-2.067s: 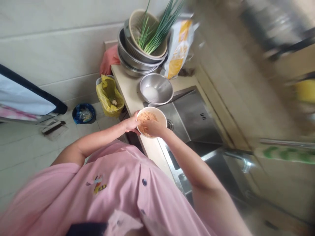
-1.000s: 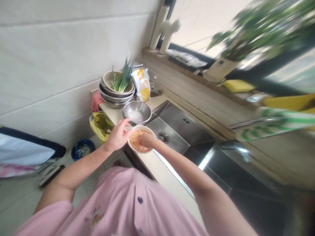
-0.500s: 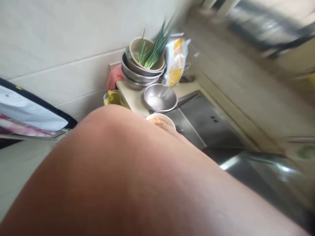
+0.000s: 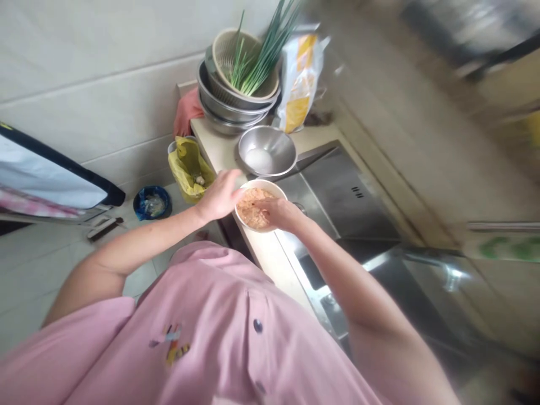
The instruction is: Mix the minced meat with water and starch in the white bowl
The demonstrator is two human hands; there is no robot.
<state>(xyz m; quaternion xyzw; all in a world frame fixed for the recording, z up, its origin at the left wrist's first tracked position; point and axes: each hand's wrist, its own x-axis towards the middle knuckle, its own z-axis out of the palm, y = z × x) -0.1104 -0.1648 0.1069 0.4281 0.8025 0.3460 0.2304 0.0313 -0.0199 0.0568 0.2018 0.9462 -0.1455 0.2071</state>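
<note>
A white bowl (image 4: 281, 192) stands at the counter's front edge beside the sink, holding a pinkish-orange mixture like minced meat (image 4: 250, 212). Over its right rim reaches my right hand (image 4: 282, 214), fingers together and curled into the mince; their tips are hidden. My left hand (image 4: 220, 194) is at the bowl's left rim, thumb and fingers apart, the fingertips blurred; whether it touches the rim I cannot tell. Just behind sits a steel bowl (image 4: 278, 149) with something white in its bottom.
Stacked basins and a colander (image 4: 219, 53) with green onions (image 4: 264, 67) stand at the back, beside a white-and-yellow bag (image 4: 300, 81). The steel sink (image 4: 337, 197) lies to the right. A yellow-lined bin (image 4: 185, 174) and a blue-lined bin (image 4: 141, 205) are on the left.
The arm that filled the foreground has dropped away, uncovering the bowl, my left hand and the pink shirt. My right hand is still at the bowl. The view has tilted slightly down.
</note>
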